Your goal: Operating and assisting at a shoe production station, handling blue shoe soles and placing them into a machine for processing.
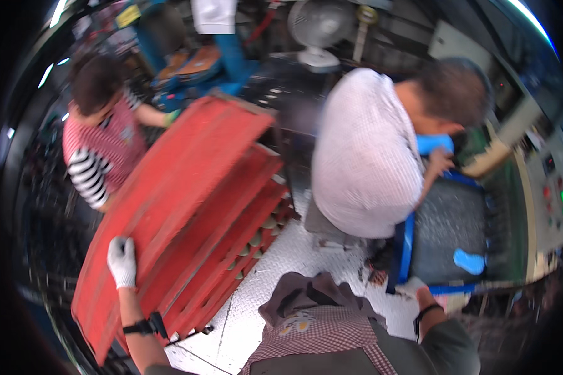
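My left hand [122,261], in a white knit glove, is on the topmost long red slatted panel [181,169] at my left. Its fingers are bent and closed at a ridge of the panel. My right hand [411,287], also gloved, is at the near left corner of a blue-rimmed tray [408,247] with a dark speckled bed. Its fingers look wrapped round the rim, though motion blurs them. A light-blue flat sole-shaped piece [469,262] lies on the dark bed.
More red tiers [231,209] sit below the top panel, with pale rounded items between the lower ones. A co-worker [109,125] stands beyond the panel. Another co-worker [369,150] leans over the tray, holding a blue piece [435,144]. A control panel [553,200] stands far right.
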`<state>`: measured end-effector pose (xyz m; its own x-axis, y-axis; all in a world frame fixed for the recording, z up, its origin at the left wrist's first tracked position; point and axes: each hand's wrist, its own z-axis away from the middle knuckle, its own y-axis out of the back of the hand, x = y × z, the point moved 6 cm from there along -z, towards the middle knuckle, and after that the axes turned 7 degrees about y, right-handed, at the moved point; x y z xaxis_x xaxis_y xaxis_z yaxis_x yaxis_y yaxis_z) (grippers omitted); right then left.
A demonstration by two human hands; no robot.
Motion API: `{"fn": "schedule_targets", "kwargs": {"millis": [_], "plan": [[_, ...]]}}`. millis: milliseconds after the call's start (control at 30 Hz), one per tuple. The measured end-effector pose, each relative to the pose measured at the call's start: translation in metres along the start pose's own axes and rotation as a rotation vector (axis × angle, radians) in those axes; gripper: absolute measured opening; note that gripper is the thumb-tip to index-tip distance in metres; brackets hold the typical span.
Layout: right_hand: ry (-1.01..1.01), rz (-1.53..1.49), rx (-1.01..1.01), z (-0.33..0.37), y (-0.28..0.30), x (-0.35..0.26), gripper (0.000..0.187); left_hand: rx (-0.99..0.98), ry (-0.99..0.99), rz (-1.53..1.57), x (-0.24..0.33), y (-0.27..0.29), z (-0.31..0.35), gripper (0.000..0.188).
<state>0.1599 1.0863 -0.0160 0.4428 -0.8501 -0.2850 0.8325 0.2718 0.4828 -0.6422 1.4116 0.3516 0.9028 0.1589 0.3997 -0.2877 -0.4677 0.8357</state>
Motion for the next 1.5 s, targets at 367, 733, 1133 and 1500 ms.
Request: {"fn": "schedule_targets", "kwargs": {"millis": [367,733,1133,1500], "plan": [[-0.142,0.035,0.068,0.022,0.023,-0.021,0.051,-0.107,-0.006,-0.043,-0.001,-0.008,-0.008,0.025],[-0.187,0.01,0.115,0.031,0.01,-0.037,0.06,-0.134,0.003,-0.022,-0.051,-0.024,-0.004,0.026],[-0.185,0.002,0.111,0.037,0.014,-0.04,0.06,-0.122,0.023,-0.017,-0.047,-0.02,-0.008,0.025],[-0.191,0.014,0.108,0.041,0.019,-0.045,0.06,-0.111,0.03,0.006,-0.049,-0.018,-0.008,0.027]]}}
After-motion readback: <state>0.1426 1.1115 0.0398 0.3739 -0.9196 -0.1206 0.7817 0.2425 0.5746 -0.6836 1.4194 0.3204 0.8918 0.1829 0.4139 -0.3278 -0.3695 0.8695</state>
